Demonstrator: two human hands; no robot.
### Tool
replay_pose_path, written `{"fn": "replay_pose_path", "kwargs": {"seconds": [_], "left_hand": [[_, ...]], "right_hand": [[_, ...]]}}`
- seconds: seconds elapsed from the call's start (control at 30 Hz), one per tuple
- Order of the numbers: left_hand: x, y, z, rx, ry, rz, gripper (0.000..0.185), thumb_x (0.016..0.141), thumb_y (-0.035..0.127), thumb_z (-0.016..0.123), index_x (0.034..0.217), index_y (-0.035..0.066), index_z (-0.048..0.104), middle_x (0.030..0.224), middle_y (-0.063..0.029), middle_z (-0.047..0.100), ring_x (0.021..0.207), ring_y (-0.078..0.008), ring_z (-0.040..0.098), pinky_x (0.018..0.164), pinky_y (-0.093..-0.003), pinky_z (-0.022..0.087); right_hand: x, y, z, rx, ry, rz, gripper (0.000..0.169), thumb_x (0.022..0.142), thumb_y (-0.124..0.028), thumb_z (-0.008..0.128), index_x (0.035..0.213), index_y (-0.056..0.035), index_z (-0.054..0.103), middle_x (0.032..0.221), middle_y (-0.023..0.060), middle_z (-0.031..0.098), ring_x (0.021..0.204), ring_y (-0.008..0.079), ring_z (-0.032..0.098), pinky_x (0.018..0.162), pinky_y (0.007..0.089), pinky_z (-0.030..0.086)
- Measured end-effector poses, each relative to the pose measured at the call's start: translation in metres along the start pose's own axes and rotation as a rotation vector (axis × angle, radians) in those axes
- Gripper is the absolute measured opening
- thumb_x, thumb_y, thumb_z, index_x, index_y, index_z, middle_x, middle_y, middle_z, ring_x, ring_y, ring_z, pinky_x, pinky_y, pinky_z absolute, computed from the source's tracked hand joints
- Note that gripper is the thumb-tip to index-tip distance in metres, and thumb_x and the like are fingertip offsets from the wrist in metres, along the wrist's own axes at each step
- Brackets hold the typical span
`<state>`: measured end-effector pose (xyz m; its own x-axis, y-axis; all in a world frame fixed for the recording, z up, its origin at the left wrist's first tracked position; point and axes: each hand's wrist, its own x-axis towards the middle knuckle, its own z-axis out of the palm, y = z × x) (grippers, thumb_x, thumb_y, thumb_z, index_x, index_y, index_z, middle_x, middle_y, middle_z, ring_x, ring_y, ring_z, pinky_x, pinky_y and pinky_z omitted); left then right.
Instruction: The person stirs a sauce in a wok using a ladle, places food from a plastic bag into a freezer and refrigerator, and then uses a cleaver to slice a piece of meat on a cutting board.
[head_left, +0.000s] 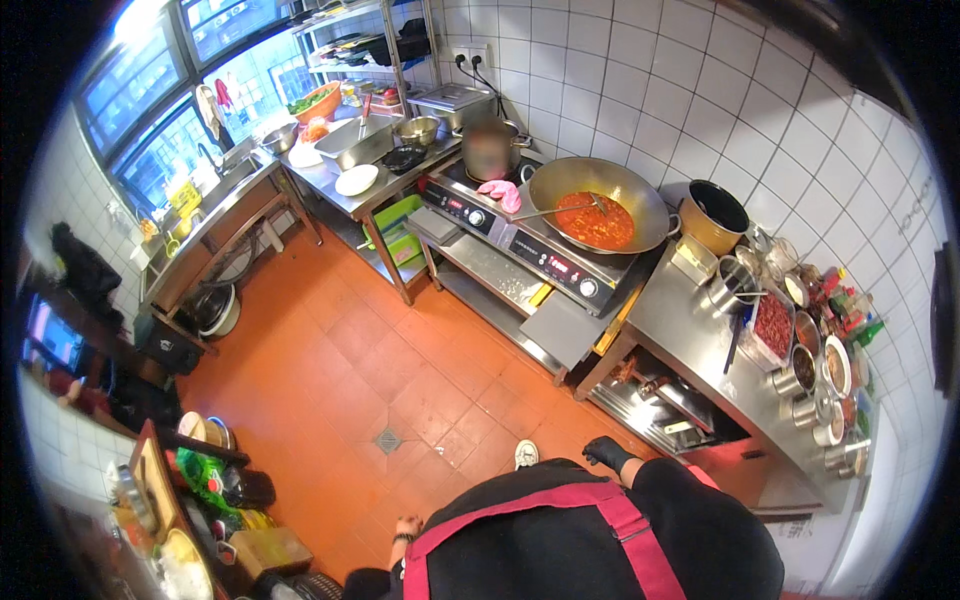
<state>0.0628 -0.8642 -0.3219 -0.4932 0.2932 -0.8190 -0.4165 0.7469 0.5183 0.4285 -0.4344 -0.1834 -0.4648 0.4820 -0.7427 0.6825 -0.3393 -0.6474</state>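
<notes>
My right hand (609, 453), in a black glove, hangs beside my body, near the steel counter's lower shelf. Its fingers look loosely bent and nothing shows in them. On my other side, my left hand (409, 523) is bare and low over the floor, a dark band at its wrist; its fingers are too small to read. Ahead, a large wok (544, 176) stands on an induction cooker (517, 238) with a lit display. Red, saucy food (592, 229) fills its bottom, and a long-handled ladle (551, 211) rests in it. A pink cloth (501, 195) lies left of the wok.
The steel counter (679, 322) at right bears a tan pot (716, 217), a tub of dark red food (772, 326) and several metal containers. Left are a prep table (360, 201) and a sink (229, 180). A wooden shelf unit (157, 480) stands lower left. Orange tiles (352, 352) cover the floor.
</notes>
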Motion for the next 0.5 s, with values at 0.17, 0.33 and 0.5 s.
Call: {"fn": "replay_pose_path", "kwargs": {"seconds": [0.17,0.33,0.5], "left_hand": [[-0.015,0.221,0.055,0.215,0.042,0.465,0.032,0.077,0.023,0.058,0.098,-0.002,0.057,0.080,-0.0118,0.062,0.073,-0.0187,0.058,0.067,-0.0302,0.046],[-0.073,0.417,0.120,0.292,-0.043,0.840,0.033,0.078,0.018,0.056,0.104,-0.002,0.052,0.098,-0.0176,0.058,0.093,-0.0240,0.056,0.080,-0.0318,0.043],[-0.083,0.543,0.167,0.442,-0.022,1.134,0.032,0.079,0.019,0.056,0.105,0.001,0.051,0.100,-0.0151,0.057,0.093,-0.0242,0.055,0.079,-0.0316,0.044]], "right_hand": [[0.024,-0.071,-0.040,-0.021,-0.026,-0.120,0.021,0.080,-0.015,0.051,0.082,0.0043,0.059,0.074,0.0131,0.060,0.061,0.0191,0.057,0.057,0.0304,0.046],[0.034,-0.123,-0.062,0.085,-0.051,-0.275,0.022,0.081,-0.012,0.046,0.090,0.0043,0.058,0.080,0.0118,0.058,0.067,0.0175,0.056,0.062,0.0277,0.047],[0.048,-0.134,-0.061,0.332,-0.103,-0.394,0.022,0.081,-0.012,0.046,0.090,0.0039,0.058,0.079,0.0103,0.059,0.067,0.0169,0.056,0.062,0.0274,0.046]]}}
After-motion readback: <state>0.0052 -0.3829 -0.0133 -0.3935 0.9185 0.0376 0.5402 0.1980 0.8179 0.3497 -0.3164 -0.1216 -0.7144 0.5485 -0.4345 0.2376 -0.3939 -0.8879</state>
